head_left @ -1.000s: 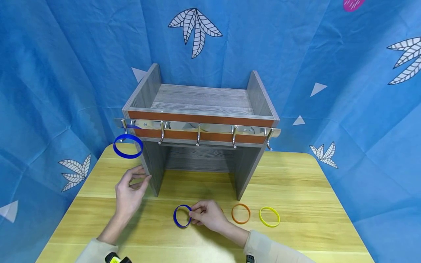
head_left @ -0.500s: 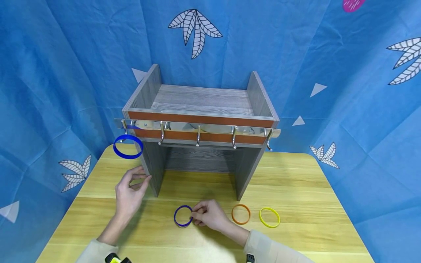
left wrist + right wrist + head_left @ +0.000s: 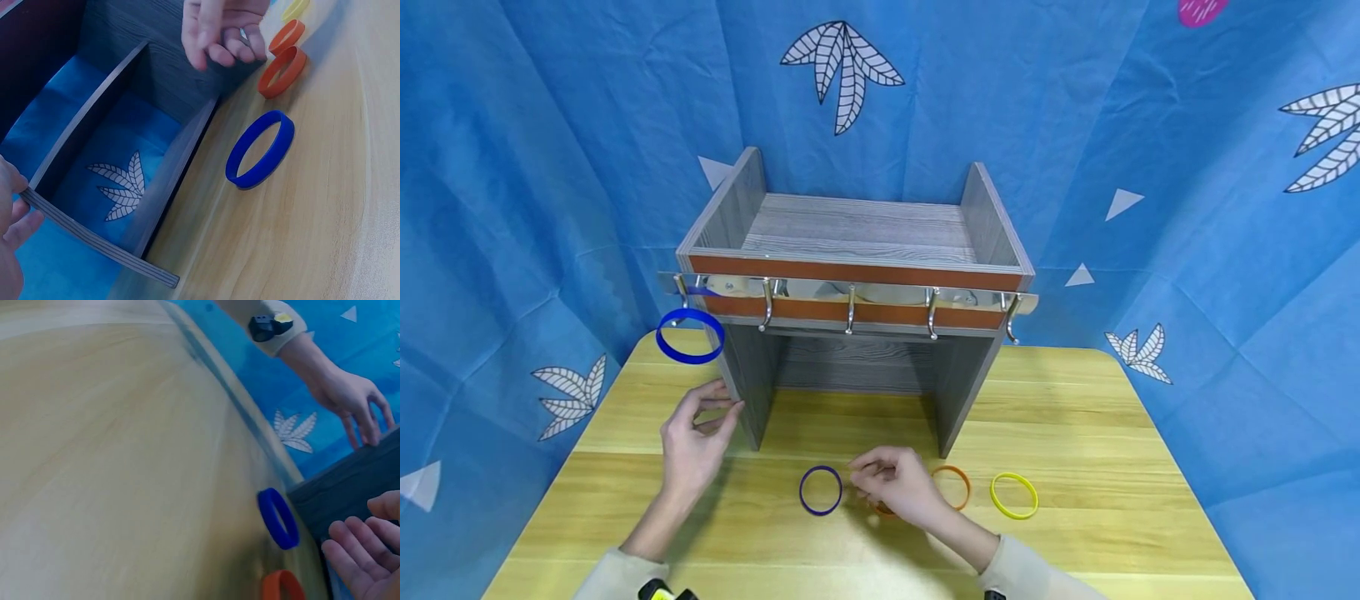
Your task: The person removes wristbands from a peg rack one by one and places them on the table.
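In the head view, my left hand (image 3: 694,437) pinches the front edge of the grey shelf's left side panel (image 3: 745,417) between thumb and fingers. My right hand (image 3: 898,487) hovers just above the table, fingers loosely bent and holding nothing. Left of its fingertips, and apart from them, a blue wristband (image 3: 284,137) lies on the wood. One orange wristband (image 3: 295,72) is mostly hidden below the right hand in the head view; another orange wristband (image 3: 967,493) lies right of it. A second blue wristband (image 3: 688,359) hangs from the leftmost hook.
A shiny hook rail (image 3: 812,287) with several hooks runs across the front of the grey shelf (image 3: 865,217). Farther right on the wooden table (image 3: 1075,433) lies a yellow wristband (image 3: 1037,500). Blue patterned cloth (image 3: 1015,100) surrounds the table at the back and sides.
My right hand has let go of the blue wristband on the table and shifted right, over an orange one. The band lies slightly farther right than before. My left hand keeps its place.
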